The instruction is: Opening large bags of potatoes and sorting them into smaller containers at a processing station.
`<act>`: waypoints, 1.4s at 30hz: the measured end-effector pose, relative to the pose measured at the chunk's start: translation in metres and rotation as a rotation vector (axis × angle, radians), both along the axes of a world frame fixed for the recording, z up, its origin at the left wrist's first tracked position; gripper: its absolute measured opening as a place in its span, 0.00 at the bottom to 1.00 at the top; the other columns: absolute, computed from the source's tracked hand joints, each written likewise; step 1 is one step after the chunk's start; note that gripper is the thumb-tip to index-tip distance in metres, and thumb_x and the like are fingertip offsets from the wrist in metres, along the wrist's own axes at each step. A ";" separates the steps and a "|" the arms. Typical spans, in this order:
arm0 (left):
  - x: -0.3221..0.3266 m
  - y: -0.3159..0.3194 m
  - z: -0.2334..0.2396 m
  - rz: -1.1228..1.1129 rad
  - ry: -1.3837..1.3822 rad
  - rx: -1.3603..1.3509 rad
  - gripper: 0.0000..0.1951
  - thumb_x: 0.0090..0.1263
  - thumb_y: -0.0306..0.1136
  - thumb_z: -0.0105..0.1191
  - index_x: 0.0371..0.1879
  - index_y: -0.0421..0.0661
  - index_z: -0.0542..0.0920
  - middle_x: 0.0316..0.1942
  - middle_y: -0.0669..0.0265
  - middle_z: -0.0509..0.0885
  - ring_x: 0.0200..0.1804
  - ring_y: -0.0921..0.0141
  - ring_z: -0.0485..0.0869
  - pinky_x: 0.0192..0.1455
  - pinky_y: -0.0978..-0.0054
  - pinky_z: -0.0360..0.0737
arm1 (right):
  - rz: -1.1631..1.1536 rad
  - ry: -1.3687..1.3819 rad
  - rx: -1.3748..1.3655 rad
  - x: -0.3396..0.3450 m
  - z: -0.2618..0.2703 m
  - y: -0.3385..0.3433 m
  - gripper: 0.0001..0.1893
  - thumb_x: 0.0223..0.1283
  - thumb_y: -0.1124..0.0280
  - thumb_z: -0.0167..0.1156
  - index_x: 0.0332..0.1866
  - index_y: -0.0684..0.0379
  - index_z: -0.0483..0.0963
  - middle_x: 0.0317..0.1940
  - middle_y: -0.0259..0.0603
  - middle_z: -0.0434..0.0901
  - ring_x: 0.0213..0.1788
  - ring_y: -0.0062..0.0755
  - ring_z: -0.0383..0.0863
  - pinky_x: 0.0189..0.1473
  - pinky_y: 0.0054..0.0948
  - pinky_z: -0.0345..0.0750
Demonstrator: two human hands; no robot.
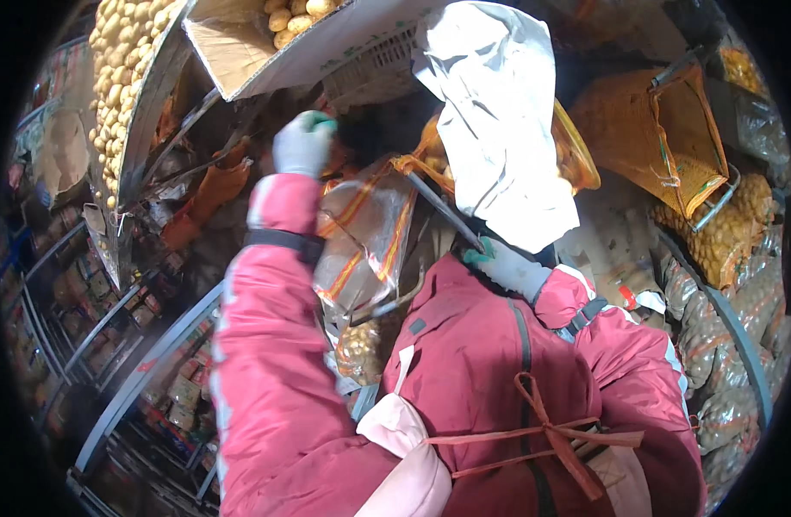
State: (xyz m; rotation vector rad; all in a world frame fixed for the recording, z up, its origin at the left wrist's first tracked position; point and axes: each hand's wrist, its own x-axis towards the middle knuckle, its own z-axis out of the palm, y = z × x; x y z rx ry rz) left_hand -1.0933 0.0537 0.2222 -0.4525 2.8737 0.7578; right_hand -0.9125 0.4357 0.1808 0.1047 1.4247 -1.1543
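Observation:
My left hand (303, 143), in a pale work glove with green fingertips, is raised with its fingers curled; whether they hold anything is hidden. Below it hangs a clear plastic bag (363, 252) with red and yellow stripes. My right hand (513, 268), gloved alike, is closed around the near end of a dark metal rod (446, 210). That rod slants up and away to the orange edge of a mesh bag (573, 145) with potatoes in it. A crumpled white sheet (499, 116) covers much of this bag and hangs just above my right hand.
Potatoes fill a bin (151, 71) at upper left. A cardboard box (292, 61) at the top holds more. At right, an orange mesh bag (628, 129) hangs on a metal frame (735, 194) above filled potato sacks (731, 362). Metal rails (153, 371) cross the left side.

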 end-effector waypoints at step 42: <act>0.038 0.081 -0.025 0.174 -0.397 0.639 0.07 0.67 0.25 0.58 0.34 0.37 0.89 0.27 0.64 0.87 0.28 0.73 0.82 0.34 0.74 0.79 | 0.294 0.608 0.083 -0.036 0.016 0.013 0.19 0.75 0.53 0.60 0.41 0.59 0.83 0.32 0.49 0.87 0.36 0.52 0.87 0.43 0.49 0.81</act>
